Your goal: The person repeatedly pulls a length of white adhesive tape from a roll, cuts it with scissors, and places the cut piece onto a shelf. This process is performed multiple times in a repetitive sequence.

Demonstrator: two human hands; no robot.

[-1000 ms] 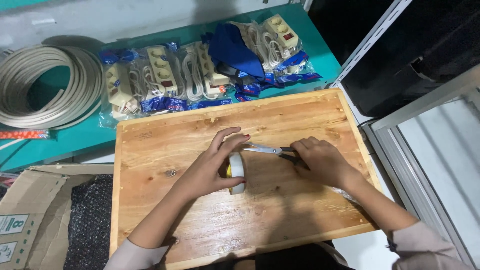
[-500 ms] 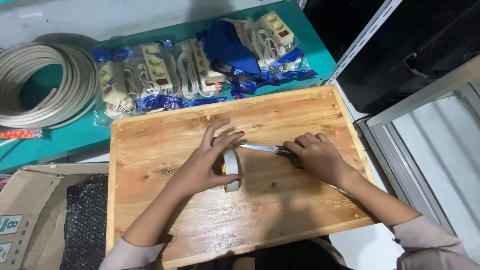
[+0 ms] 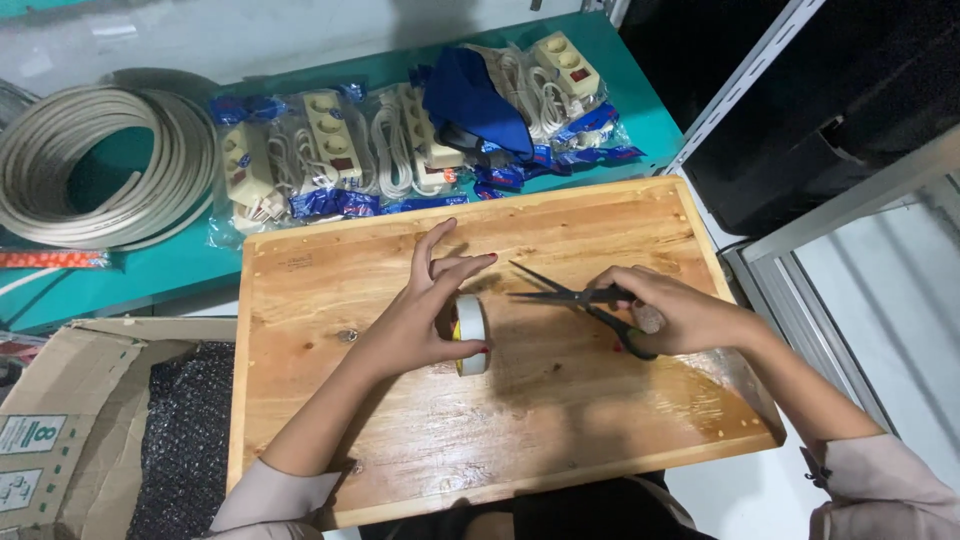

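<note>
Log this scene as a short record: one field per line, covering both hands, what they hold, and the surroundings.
left hand: grips a tape roll standing on edge on the board
right hand: holds scissors, blades open, tips pointing toward the tape
surface: wooden board
behind board: bagged power strips, blue cloth, cable coil on a teal table
left of board: cardboard box

Landmark: the wooden board point(image 3: 560, 420) on the counter point(image 3: 150, 270).
On the board, near its middle: a tape roll point(image 3: 472, 335) standing on edge.
Right of the roll, above the board: scissors point(image 3: 585, 300).
Behind the board: bagged power strips point(image 3: 330, 150).
Behind and left: a cable coil point(image 3: 95, 165).
Left of the board, lower down: a cardboard box point(image 3: 70, 420).
</note>
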